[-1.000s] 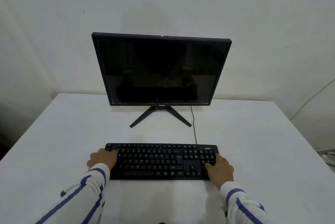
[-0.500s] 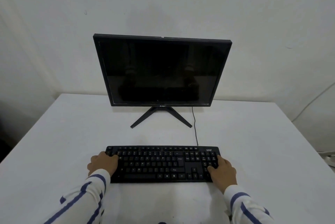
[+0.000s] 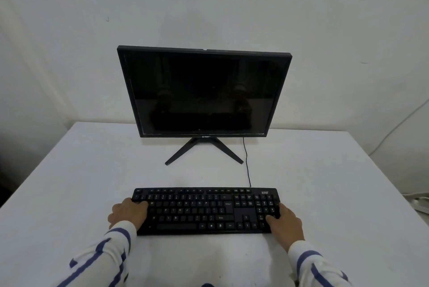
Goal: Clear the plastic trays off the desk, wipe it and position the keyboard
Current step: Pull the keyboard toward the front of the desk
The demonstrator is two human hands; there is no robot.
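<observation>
A black keyboard point(image 3: 205, 210) lies flat on the white desk point(image 3: 69, 182), square in front of the monitor. My left hand point(image 3: 127, 213) grips its left end, fingers over the keys there. My right hand point(image 3: 284, 220) grips its right end at the number pad. Both sleeves are white with blue stripes. No plastic tray and no cloth are in view.
A black monitor point(image 3: 204, 94) on a V-shaped stand point(image 3: 203, 150) stands at the desk's back centre. The thin black keyboard cable point(image 3: 247, 163) runs from the keyboard's back edge up behind the monitor. A white power strip point(image 3: 421, 205) and white cable point(image 3: 399, 126) lie beyond the desk's right edge.
The keyboard and both hands have slid slightly toward me on the desk. Both hands keep their hold on the keyboard's ends.
</observation>
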